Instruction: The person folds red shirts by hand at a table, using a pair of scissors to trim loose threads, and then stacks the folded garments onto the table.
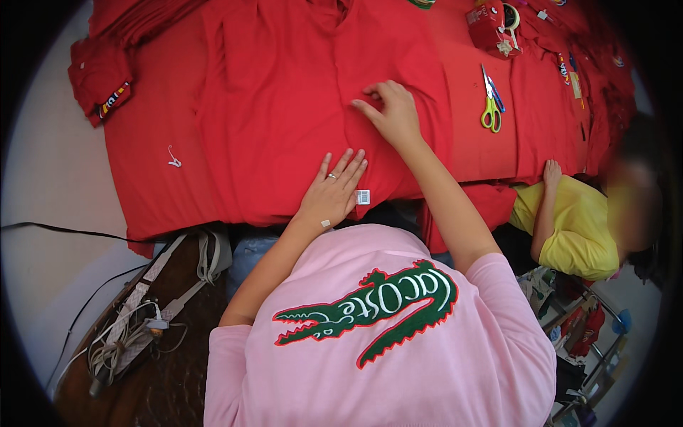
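Note:
A red garment [277, 121] lies spread over the red-covered table before me. My left hand [333, 188] rests flat on its near part, fingers stretched out, a ring on one of them. Beside those fingertips, a small white label [363, 197] sticks out near the garment's lower edge. My right hand [393, 114] is over the garment's right half, thumb apart from the bent fingers, with nothing visible between them. Whether it touches the cloth, I cannot tell.
Right of the garment lie scissors [491, 110] with yellow-green handles and a slim blue tool [496, 95]. A red box [487, 28] holding a tape roll stands farther back. A co-worker in yellow [580, 228] sits at right. Cables [117, 349] hang at lower left.

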Motion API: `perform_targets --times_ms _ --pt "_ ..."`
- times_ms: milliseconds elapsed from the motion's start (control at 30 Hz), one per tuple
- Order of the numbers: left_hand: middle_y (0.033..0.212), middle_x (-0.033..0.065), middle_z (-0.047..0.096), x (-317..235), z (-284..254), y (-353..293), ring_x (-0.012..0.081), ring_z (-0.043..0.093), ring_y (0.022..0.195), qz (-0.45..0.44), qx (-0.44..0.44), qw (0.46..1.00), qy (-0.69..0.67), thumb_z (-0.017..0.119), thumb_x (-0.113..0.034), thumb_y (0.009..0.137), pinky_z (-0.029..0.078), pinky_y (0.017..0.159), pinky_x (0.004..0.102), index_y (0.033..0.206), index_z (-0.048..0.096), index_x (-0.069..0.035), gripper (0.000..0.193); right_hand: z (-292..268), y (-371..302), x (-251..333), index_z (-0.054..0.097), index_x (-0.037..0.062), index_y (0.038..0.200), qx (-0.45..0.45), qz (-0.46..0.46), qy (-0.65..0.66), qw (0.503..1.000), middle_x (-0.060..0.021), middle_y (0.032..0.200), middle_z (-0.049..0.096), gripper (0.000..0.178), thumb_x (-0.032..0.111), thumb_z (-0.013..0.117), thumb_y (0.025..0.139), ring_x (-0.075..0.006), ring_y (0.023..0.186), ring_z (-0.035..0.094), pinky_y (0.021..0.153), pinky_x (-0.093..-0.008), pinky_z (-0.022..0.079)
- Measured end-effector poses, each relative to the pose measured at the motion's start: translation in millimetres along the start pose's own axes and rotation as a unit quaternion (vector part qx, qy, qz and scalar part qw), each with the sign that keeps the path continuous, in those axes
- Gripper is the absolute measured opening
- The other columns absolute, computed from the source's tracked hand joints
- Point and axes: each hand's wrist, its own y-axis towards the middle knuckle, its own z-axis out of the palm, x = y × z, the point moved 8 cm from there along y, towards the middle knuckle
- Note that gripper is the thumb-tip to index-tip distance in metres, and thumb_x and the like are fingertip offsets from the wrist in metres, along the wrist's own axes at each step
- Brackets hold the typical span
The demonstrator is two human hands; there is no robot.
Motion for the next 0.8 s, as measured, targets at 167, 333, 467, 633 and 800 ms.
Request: perform_targets --times_ms 167,333,467,633,800 --pt "0.165 0.0106 0.039 -3 5 -4 0.0242 0.036 0.153 0.060 -0.013 0.998 -0.027 0.057 -0.018 0.096 0.025 0.126 0.0435 0.154 0.045 -0.003 0.061 32 43 19 0.077 0.0094 0.091 0.094 0.041 0.041 0.994 -0.0069 0.077 0.069 0.027 0.036 0.077 0.086 -0.0249 0.079 0.067 0.084 -0.0402 0.048" --pt "0.164 0.0102 0.040 -3 7 -7 0.0239 0.038 0.151 0.085 -0.004 0.995 -0.056 0.059 -0.015 0.096 0.030 0.124 0.0436 0.153 0.046 -0.005 0.060 36 52 -7 0.079 0.0092 0.090 0.110 0.171 0.115 0.972 -0.0102 0.080 0.073 0.024 0.033 0.077 0.086 -0.0291 0.078 0.071 0.078 -0.0439 0.054" --pt "0.163 0.0093 0.042 -1 6 -4 0.0235 0.040 0.150 0.085 0.001 0.995 -0.061 0.059 -0.015 0.095 0.032 0.123 0.0434 0.153 0.046 -0.005 0.060 32 48 10 0.077 0.0086 0.090 0.143 0.112 0.025 0.983 -0.0128 0.085 0.074 0.023 0.031 0.075 0.087 -0.0333 0.086 0.072 0.079 -0.0458 0.056" --pt "0.162 0.0091 0.043 -1 6 -4 0.0233 0.041 0.149 0.082 -0.003 0.993 -0.082 0.059 -0.015 0.095 0.033 0.123 0.0433 0.153 0.046 -0.006 0.060 38 32 14 0.074 0.0087 0.094 0.133 0.094 -0.036 0.986 -0.0140 0.089 0.073 0.019 0.027 0.073 0.089 -0.0349 0.088 0.071 0.078 -0.0457 0.056" --pt "0.163 0.0104 0.042 3 6 -5 0.0242 0.039 0.151 0.086 0.004 0.990 -0.109 0.059 -0.019 0.098 0.028 0.126 0.0451 0.155 0.044 -0.005 0.060 9 75 0 0.070 0.0100 0.109 -0.003 0.103 0.067 0.992 -0.0124 0.089 0.072 0.025 0.028 0.071 0.092 -0.0309 0.089 0.071 0.075 -0.0445 0.056"
